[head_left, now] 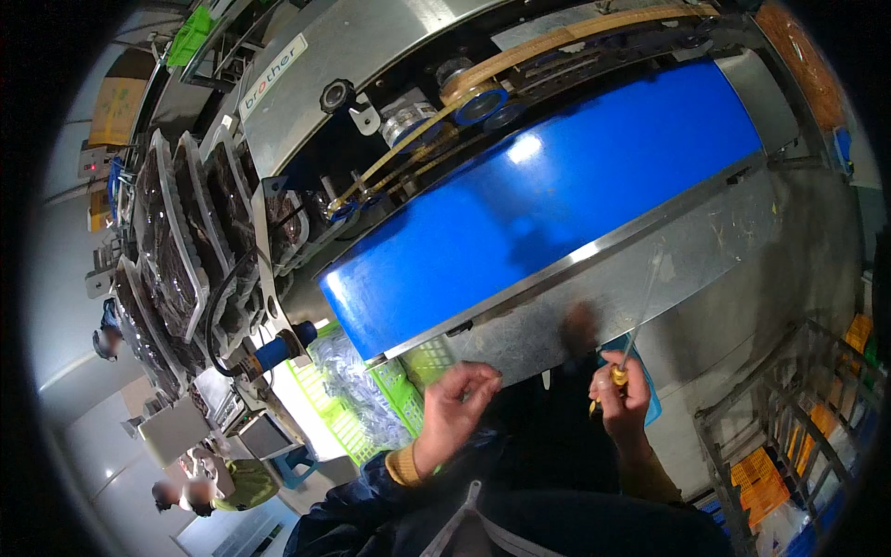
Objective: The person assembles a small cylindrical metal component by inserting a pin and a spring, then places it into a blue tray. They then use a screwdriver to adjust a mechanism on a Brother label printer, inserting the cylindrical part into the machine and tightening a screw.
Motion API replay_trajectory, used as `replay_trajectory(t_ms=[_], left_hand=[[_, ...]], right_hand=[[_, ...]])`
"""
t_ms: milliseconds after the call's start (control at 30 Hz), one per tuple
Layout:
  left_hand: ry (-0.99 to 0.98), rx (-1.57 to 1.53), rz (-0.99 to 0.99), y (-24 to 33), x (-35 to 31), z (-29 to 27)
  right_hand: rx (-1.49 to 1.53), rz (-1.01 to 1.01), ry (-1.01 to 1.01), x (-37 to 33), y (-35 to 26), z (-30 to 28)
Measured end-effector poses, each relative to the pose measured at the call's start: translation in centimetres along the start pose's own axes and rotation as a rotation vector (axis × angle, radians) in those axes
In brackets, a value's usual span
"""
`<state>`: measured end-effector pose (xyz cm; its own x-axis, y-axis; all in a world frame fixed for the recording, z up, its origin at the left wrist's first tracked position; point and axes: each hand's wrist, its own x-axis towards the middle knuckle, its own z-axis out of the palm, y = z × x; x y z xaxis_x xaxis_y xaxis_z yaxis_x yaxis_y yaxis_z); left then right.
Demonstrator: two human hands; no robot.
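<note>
My right hand (620, 399) is closed round the yellow handle of a screwdriver (641, 311). The tool's long thin metal shaft points up and away, over the grey metal side panel (520, 343) of a machine. To its left, my left hand (457, 410) has its fingers curled in toward the thumb, slightly blurred, with nothing visible in them. It is just short of the panel's near edge. Beyond both hands runs a wide blue conveyor belt (575, 186). Brown drive belts (557, 39) and round pulleys (481, 102) lie exposed along its far side.
Light green crates (401, 399) with clear plastic bags stand left of my left hand. Trays of dark, wrapped contents (172, 241) are stacked farther left. A blue-ended cylinder (272, 354) juts out near the belt's left end. A dark metal rack (770, 418) holds orange crates at right. People (237, 485) are at lower left.
</note>
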<state>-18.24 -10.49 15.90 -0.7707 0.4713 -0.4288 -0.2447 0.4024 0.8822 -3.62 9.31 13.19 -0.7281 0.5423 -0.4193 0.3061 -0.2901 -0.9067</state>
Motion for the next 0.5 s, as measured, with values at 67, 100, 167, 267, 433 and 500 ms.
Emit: replay_trajectory(t_ms=[67, 100, 167, 267, 433, 500], left_hand=[[0.008, -0.227, -0.064, 2.5, 2.5, -0.5], [0.031, -0.341, -0.03, 3.4, 4.5, -0.6], [0.054, -0.582, -0.002, 5.0, 8.0, -0.6], [0.111, -0.752, -0.04, 7.0, 11.7, -1.0], [0.17, -0.676, 0.188, 8.7, 14.5, -0.7], [0.266, -0.591, 0.262, 9.0, 15.4, -0.3]], right_hand=[[-0.013, -0.059, -0.16, 0.6, -1.3, 0.8], [-0.011, -0.09, -0.233, 1.0, -1.9, 1.3], [-0.015, -0.19, -0.337, 2.2, -2.8, 2.7], [-0.014, -0.078, -0.458, 3.7, -4.3, 4.1], [-0.056, -0.122, -0.483, 6.1, -6.0, 5.2], [-0.085, -0.282, -0.44, 7.0, -6.4, 5.7]])
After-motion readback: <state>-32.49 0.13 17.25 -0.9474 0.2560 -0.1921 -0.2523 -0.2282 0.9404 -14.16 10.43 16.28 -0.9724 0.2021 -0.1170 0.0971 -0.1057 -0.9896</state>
